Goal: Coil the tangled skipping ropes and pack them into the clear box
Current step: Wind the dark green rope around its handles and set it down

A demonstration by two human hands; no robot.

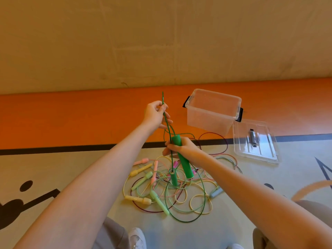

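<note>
Left hand (pixel 156 113) pinches the green rope (pixel 168 129), right hand (pixel 182 147) grips its handle (pixel 183 159), above the tangle (pixel 172 187); even loops coil best.

Warm, even, shadowless light is being cast over the whole scene, while straight lines are being bent by wide-angle distortion and the near edges are being softened.

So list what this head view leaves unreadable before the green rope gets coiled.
- Green rope: where it crosses the tangled pile, its path is lost among overlapping cords.
- Upper green handle: middle covered by the right hand.
- Left hand: fingertips curl out of sight around the cord.
- Dark part on the lid: too small to identify.
</note>
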